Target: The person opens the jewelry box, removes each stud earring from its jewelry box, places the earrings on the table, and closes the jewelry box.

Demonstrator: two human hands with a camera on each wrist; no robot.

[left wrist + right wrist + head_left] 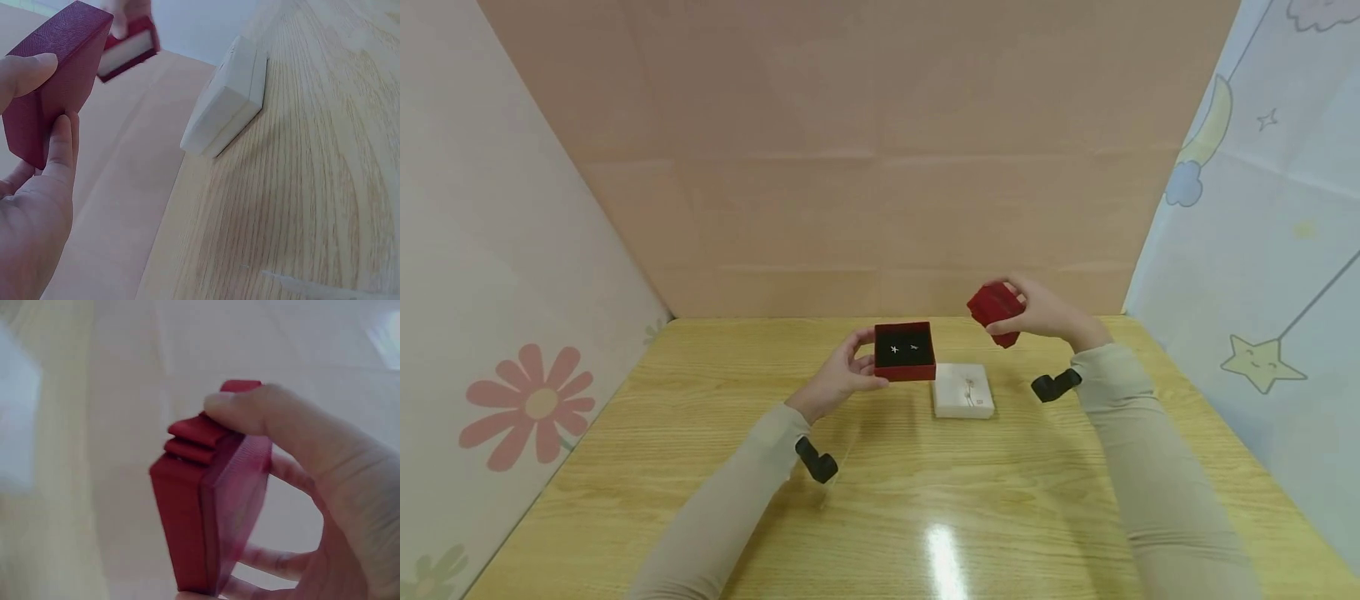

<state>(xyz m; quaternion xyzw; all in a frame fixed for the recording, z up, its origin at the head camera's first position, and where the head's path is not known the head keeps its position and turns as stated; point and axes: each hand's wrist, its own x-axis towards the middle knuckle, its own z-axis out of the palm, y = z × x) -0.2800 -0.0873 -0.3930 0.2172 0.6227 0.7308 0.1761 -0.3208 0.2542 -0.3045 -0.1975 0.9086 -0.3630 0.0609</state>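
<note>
My left hand (841, 377) grips the side of a small red jewelry box base (907, 374), raised over the table. Its black lining (904, 357) faces up, bearing two small silvery pieces, one star-shaped (894, 350). In the left wrist view the thumb presses one side of the red box base (67, 69) and fingers support the other. To the right, my right hand (1047, 313) holds the red box lid (996, 308) tilted in the air, apart from the base. The right wrist view shows the thumb on its ribbon bow (190, 440), with fingers round the far edges.
A white flat box (961, 393) with a printed flower design lies on the wooden table (880, 492), just behind and right of the red base. A peach backdrop (880, 208) rises at the table's far edge, with patterned panels on both sides.
</note>
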